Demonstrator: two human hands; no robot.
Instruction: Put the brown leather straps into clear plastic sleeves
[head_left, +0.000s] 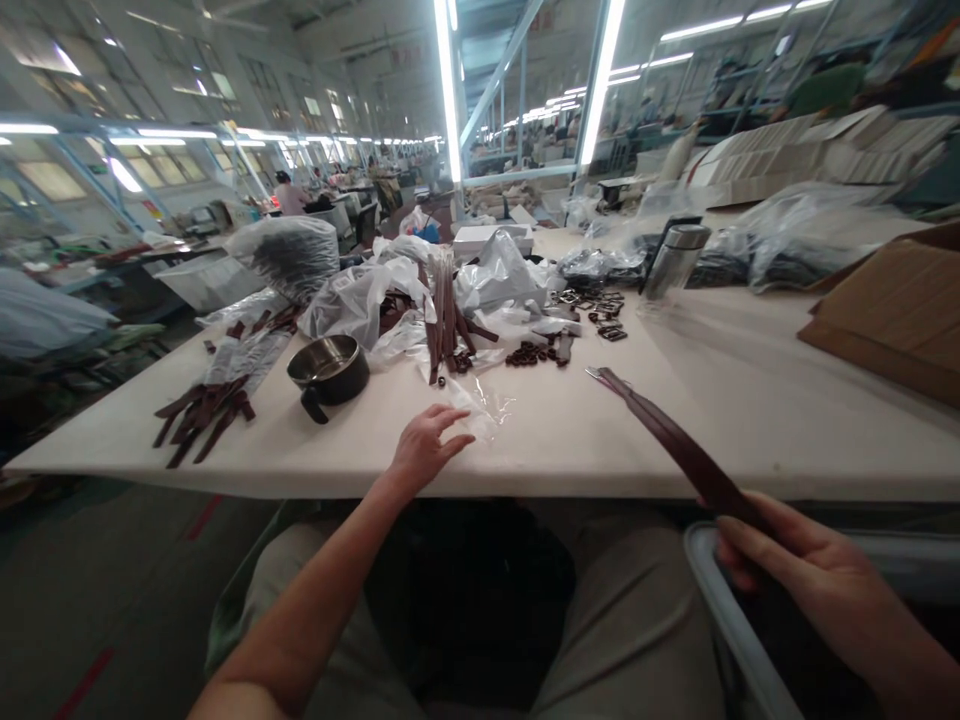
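My right hand [802,570] is closed round a brown leather strap [675,440] at the lower right. The strap slants up and left over the table's front edge, with a metal buckle [596,373] at its far end. Near the middle of the front edge, my left hand [431,440] has its fingers apart and nothing in them. Just beyond it lie small clear plastic pieces [495,405] and a bundle of brown straps [446,320]. Small dark loops [529,353] and metal buckles [611,328] are spread farther back.
A dark pot with a handle [328,370] stands left of centre, beside more brown straps [206,415]. Plastic bags [360,305] crowd the back. A steel flask [675,262] and a cardboard box [892,300] are at the right. Below the edge is a grey bin [709,570].
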